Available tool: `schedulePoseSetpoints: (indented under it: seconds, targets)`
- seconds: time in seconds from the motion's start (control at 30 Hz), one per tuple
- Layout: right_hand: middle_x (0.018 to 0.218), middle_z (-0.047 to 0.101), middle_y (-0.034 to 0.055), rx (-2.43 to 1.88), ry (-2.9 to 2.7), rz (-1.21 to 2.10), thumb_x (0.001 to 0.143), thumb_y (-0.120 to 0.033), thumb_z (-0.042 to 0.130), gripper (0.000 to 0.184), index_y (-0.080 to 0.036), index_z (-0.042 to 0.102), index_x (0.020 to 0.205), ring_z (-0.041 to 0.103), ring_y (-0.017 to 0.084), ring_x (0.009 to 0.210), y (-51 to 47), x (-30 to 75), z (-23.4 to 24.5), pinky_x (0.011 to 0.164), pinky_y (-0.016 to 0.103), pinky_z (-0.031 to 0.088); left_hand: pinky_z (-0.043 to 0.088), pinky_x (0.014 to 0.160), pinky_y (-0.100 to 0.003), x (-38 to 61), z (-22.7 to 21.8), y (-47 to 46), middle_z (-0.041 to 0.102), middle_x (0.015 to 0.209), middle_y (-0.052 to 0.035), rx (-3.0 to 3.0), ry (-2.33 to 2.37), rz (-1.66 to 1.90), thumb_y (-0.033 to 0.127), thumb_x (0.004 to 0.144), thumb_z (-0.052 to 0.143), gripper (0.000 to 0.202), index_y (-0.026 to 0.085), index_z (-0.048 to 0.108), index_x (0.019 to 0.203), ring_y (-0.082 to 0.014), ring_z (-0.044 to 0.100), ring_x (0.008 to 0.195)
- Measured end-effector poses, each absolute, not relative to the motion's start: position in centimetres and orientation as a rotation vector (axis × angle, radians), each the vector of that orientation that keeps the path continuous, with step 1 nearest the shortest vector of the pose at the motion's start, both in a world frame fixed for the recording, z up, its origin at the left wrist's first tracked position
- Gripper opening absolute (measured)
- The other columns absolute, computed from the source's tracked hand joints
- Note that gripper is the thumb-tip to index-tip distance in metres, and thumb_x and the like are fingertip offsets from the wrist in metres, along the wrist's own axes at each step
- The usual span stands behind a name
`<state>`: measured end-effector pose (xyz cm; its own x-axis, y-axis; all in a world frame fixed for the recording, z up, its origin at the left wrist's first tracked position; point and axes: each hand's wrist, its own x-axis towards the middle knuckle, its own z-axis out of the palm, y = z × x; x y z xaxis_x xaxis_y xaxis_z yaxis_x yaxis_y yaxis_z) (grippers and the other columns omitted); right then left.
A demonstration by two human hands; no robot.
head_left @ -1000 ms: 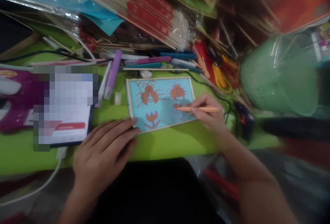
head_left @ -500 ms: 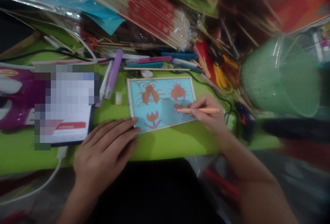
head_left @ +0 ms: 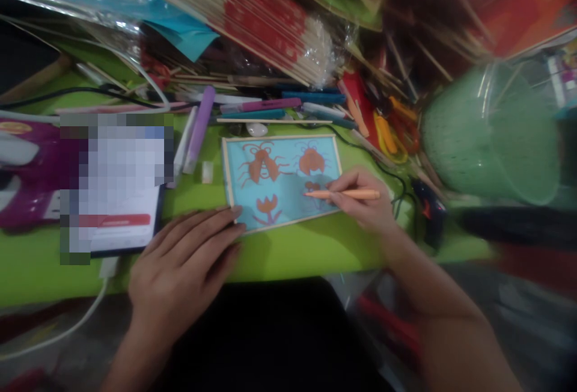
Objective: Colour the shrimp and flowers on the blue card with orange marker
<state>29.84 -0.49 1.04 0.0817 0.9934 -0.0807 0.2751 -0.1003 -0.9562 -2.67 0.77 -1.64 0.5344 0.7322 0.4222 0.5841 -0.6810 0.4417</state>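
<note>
Your right hand (head_left: 366,204) pinches the orange marker (head_left: 363,194), apparently colouring the blue card (head_left: 287,186) on the surface (head_left: 288,260); your unclenched left hand (head_left: 183,260) touches one card corner; the next stroke likely needs steadiness.

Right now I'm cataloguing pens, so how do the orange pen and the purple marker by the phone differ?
The orange pen is gripped in the right hand; the purple marker lies unheld near the phone. The orange pen runs nearly level across the view, the purple marker steeply up it. The purple marker looks thicker than the orange pen. Both are long.
</note>
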Motion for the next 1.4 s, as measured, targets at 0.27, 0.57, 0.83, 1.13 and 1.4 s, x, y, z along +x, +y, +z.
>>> schedulePoseSetpoints:
  seconds: [0.27, 0.57, 0.83, 1.13, 1.4]
  targets:
    - [0.076, 0.074, 0.0012, -1.526, -1.301, 1.141, 0.087, -0.045, 0.082, 0.025, -0.023, 0.07, 0.089, 0.077, 0.021, 0.076, -0.4, 29.86, 1.02, 0.071, 0.036, 0.063, 0.059, 0.101, -0.048, -2.57, -1.42, 0.81, 0.077, 0.129, -0.0024, 2.551, 1.097, 0.873, 0.017, 0.093, 0.072, 0.031, 0.027, 0.069, 0.122, -0.0261, 0.074, 0.112]
    - [0.075, 0.073, 0.0001, -1.48, -1.266, 1.118, 0.087, -0.04, 0.082, 0.022, -0.022, 0.07, 0.087, 0.078, 0.021, 0.078, -0.25, 29.53, 1.27, 0.074, 0.035, 0.063, 0.057, 0.101, -0.047, -2.56, -1.41, 0.96, 0.077, 0.128, -0.0059, 2.57, 1.074, 0.889, 0.014, 0.092, 0.072, 0.029, 0.023, 0.07, 0.119, -0.027, 0.075, 0.111]
    - [0.072, 0.07, -0.0016, -1.532, -1.326, 0.968, 0.087, -0.036, 0.082, 0.018, -0.022, 0.072, 0.084, 0.064, 0.013, 0.061, -0.24, 29.83, 1.23, 0.055, 0.027, 0.047, 0.057, 0.101, -0.046, -2.64, -1.63, 0.95, 0.077, 0.128, -0.0049, 2.569, 1.073, 0.891, 0.015, 0.092, 0.073, 0.03, 0.024, 0.07, 0.12, -0.0269, 0.075, 0.111]
    - [0.071, 0.069, -0.002, -1.528, -1.342, 0.927, 0.086, -0.033, 0.08, 0.015, -0.022, 0.071, 0.081, 0.06, 0.012, 0.061, -0.07, 29.96, 1.44, 0.056, 0.026, 0.045, 0.057, 0.103, -0.045, -2.58, -1.51, 0.92, 0.077, 0.128, -0.0041, 2.549, 1.071, 0.908, 0.015, 0.092, 0.072, 0.029, 0.024, 0.071, 0.12, -0.0259, 0.074, 0.112]
    - [0.074, 0.069, -0.0017, -1.496, -1.295, 1.051, 0.087, -0.037, 0.081, 0.019, -0.023, 0.069, 0.083, 0.069, 0.017, 0.068, -0.37, 30.26, 0.94, 0.067, 0.033, 0.057, 0.057, 0.102, -0.047, -2.63, -1.64, 0.89, 0.077, 0.128, -0.0045, 2.559, 1.076, 0.891, 0.015, 0.092, 0.072, 0.03, 0.025, 0.07, 0.121, -0.0265, 0.074, 0.112]
